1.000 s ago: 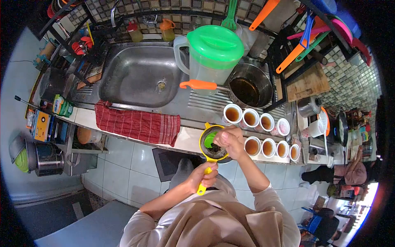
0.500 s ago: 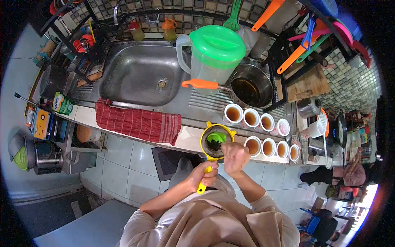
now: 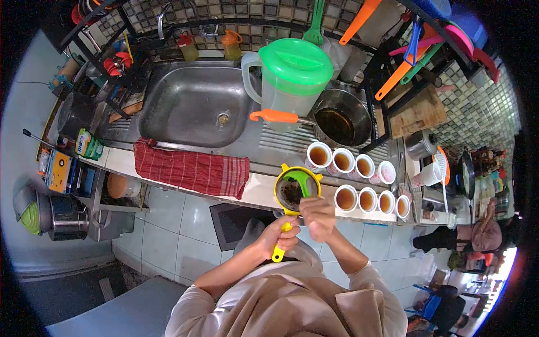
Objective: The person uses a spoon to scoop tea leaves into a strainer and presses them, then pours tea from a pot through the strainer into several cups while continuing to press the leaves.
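My left hand (image 3: 275, 237) is wrapped round the handle of a yellow strainer (image 3: 277, 194), held level at the counter's front edge. Dark wet tea leaves (image 3: 289, 192) lie in its mesh. My right hand (image 3: 317, 218) is closed beside the strainer's rim, gripping a green spoon (image 3: 297, 176) whose head is inside the strainer; most of the spoon's handle is hidden by my fingers. Just to the right stand white cups of brown tea in two rows, with one cup (image 3: 346, 197) nearest my right hand and another cup (image 3: 319, 154) behind it.
A lidded pitcher (image 3: 292, 84) and a pot (image 3: 359, 126) with an orange-handled utensil (image 3: 275, 115) stand behind the cups. Left are a steel sink (image 3: 163, 121) and a red cloth (image 3: 191, 168) over the counter edge. A person (image 3: 485, 233) is at the far right.
The green spoon has tipped and shifted to the strainer's upper right, baring more of the tea leaves. My right hand has moved slightly left and down. My left hand keeps the strainer in place.
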`<state>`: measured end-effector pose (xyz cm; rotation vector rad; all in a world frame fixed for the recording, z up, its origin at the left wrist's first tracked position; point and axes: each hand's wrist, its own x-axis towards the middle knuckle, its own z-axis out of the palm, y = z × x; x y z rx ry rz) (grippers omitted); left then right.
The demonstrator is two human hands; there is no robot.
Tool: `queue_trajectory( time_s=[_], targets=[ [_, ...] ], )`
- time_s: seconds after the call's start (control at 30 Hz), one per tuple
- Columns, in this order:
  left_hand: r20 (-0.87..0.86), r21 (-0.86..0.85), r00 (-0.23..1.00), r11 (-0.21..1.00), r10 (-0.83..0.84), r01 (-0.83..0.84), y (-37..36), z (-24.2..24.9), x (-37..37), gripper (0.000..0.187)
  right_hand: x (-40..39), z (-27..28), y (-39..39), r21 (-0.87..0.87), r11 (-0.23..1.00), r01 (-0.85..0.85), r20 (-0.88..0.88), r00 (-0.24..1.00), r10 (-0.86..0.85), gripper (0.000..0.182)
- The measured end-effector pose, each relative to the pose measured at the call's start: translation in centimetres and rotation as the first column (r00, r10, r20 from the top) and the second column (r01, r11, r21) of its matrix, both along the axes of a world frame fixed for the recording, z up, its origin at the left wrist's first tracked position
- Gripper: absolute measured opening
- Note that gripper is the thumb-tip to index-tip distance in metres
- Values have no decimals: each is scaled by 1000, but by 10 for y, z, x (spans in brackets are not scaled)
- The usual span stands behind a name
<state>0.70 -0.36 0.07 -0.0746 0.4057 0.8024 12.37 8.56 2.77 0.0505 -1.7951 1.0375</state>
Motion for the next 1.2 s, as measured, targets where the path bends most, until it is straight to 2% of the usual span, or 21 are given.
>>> queue_trajectory(
  time_s=[0.07, 0.13, 0.23, 0.27, 0.33, 0.37, 0.4, 0.43, 0.5, 0.53, 0.57, 0.63, 0.67, 0.73, 0.83, 0.97, 1.07, 1.13, 1.2],
  targets=[
    [-2, 1, 1000, 1000, 9, -9, -1, -2, 0, 24, -6, 1, -8, 16, 1000, -12, -19, 1000, 12, 27],
    [-42, -114, 999, 993, 29, -34, -2, -5, 3, 24, -8, -2, -17, 32, 999, -20, -51, 998, 21, 26],
    [-86, -84, 996, 996, 21, -28, -7, -2, 6, 23, -3, 7, -18, 16, 999, -30, -48, 998, 31, 26],
    [-87, -88, 996, 996, 15, -22, -7, -1, 5, 23, 5, 12, -14, -35, 996, -83, 11, 996, 84, 22],
    [-27, 11, 999, 1000, -18, 18, -4, -1, 3, 22, 14, 9, -6, -78, 994, -72, -11, 997, 72, 25],
    [-27, 7, 999, 1000, -24, 24, -4, 0, 3, 22, 14, 9, -5, -117, 991, -70, -33, 997, 66, 30],
    [-31, -4, 999, 1000, -21, 21, -4, 2, 3, 22, 14, 12, -7, -162, 987, -3, -73, 997, -9, 36],
    [-34, -12, 999, 1000, -16, 16, -4, 3, 3, 22, 15, 18, -8, -164, 987, -2, -73, 997, -10, 36],
    [-31, -10, 999, 1000, -21, 21, -4, 1, 2, 21, 16, 25, -11, -317, 948, -3, -145, 988, -46, 37],
    [-29, -7, 999, 1000, -25, 25, -4, 0, 2, 21, 20, 23, -11, -340, 940, -28, -97, 995, -5, 36],
    [-28, -8, 999, 1000, -22, 22, -4, 0, 2, 21, 20, 23, -11, -341, 940, -31, -96, 995, -2, 36],
    [-44, -12, 999, 1000, -15, 15, -5, 0, 3, 21, 19, 23, -13, -323, 946, -19, 41, 999, 34, 34],
    [-42, -13, 999, 1000, -11, 11, -5, 0, 3, 21, 15, 23, -15, -323, 946, -22, 43, 998, 38, 34],
    [-34, -11, 999, 1000, -24, 24, -5, 1, 3, 21, 2, 25, -22, -343, 935, 86, 14, 996, -86, 46],
    [-61, -11, 998, 1000, -14, 13, -4, -2, 3, 22, -5, 28, -16, -340, 940, 14, 38, 999, -1, 45],
    [-61, 19, 998, 1000, 2, 0, -6, -2, 2, 23, -7, 27, -10, -357, 934, 7, 70, 997, 19, 44],
    [-40, 6, 999, 1000, 7, -7, -5, -4, 2, 24, -3, 27, -6, -389, 921, -1, 22, 1000, 10, 44],
    [-26, 0, 1000, 1000, 7, -7, -4, -4, 3, 25, 7, 24, -4, -410, 912, -22, 15, 999, 31, 36],
    [-16, 13, 1000, 1000, 6, -6, -4, -7, 3, 25, 10, 21, -4, -459, 889, -16, -23, 1000, 6, 39]
  ],
)
